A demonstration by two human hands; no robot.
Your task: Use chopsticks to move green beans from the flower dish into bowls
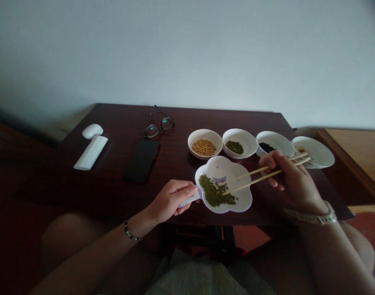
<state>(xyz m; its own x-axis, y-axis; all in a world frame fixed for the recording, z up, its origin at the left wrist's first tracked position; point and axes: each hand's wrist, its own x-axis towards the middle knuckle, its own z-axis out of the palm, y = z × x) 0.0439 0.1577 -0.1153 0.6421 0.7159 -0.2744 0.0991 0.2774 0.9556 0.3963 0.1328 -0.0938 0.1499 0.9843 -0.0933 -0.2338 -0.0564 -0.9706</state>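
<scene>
My left hand (175, 198) grips the handle of a white flower-shaped dish (242, 196) with a purple rim. Green beans (213, 194) lie over the dish's left and lower part, beside a small printed figure. In my right hand (293, 180) is a pair of wooden chopsticks (261, 174), their tips down among the beans. Behind the dish stand white bowls in a row: one with yellow beans (203, 147), one with green beans (235, 147), one with black beans (266, 147). The rightmost bowl (321, 153) is partly behind the chopsticks, its contents hard to make out.
On the dark table (175, 164) a black phone (142, 161) lies left of the dish, with eyeglasses (159, 127) behind it. A white device (91, 151) with a rounded head is at the far left. A wall rises behind the table; a wooden surface (356, 155) stands at the right.
</scene>
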